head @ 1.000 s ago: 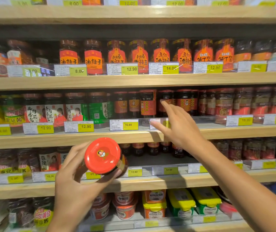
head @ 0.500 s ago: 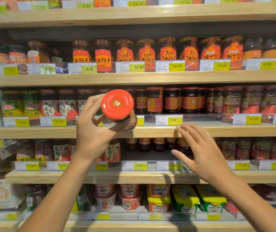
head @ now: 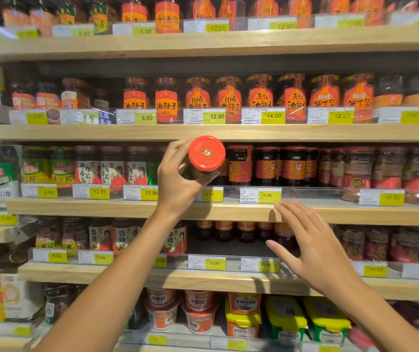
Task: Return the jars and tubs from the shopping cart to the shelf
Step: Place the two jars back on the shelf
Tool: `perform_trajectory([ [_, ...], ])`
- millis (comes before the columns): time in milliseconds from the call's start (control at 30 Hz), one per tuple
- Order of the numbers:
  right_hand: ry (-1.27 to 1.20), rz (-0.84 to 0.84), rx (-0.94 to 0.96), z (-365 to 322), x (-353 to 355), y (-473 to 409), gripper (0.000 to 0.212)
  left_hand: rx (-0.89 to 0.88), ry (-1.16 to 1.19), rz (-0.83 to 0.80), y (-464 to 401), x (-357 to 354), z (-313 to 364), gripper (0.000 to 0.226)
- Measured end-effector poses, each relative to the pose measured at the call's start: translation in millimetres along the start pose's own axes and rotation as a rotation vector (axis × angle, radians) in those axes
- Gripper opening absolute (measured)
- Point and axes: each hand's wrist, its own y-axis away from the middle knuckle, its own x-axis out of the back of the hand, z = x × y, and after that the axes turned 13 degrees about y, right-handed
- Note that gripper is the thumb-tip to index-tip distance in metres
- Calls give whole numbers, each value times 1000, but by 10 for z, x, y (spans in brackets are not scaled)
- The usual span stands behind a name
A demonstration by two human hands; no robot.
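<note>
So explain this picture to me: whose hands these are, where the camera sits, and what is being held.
No machine here: a person wears a camera on the head, so you look out over their own two arms at store shelves stocked with jars and price tags. The left hand holds a jar with a red lid in its grip, raised at the row of dark jars with similar red labels. The right hand is open and empty, fingers spread in front of the shelf edge below.
</note>
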Motion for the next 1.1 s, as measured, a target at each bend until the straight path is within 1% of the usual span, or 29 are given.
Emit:
perform_trajectory([
  [167,5,-6,12,18,31,3,74,0,-71,2,58,-59,-182,70],
  [433,4,-26,5,66,61,39,75,119,-182,-23,22,-112,-362,68],
  [567,-2,-45,-2,64,42,48,76,217,-219,25,-13,-201,-349,54],
  [667,-4,-58,-7,68,32,33,77,334,-268,77,-89,-274,-311,42],
  [733,-3,-65,-8,76,30,26,77,408,-324,121,-143,-298,-321,44],
  [800,-5,-69,-12,77,27,25,77,472,-403,135,-184,-312,-353,54],
  [867,-6,-69,-11,71,19,29,77,515,-485,114,-213,-320,-360,58],
  [933,-5,-69,-10,67,16,26,76,525,-567,61,-224,-329,-347,50],
  [1000,-2,-71,-6,68,19,25,76,526,-629,-12,-213,-316,-312,48],
  [1033,-2,-72,-5,72,21,29,76,522,-654,-61,-193,-300,-287,50],
  [1100,-2,-72,-5,82,32,35,76,499,-687,-166,-117,-244,-224,61],
])
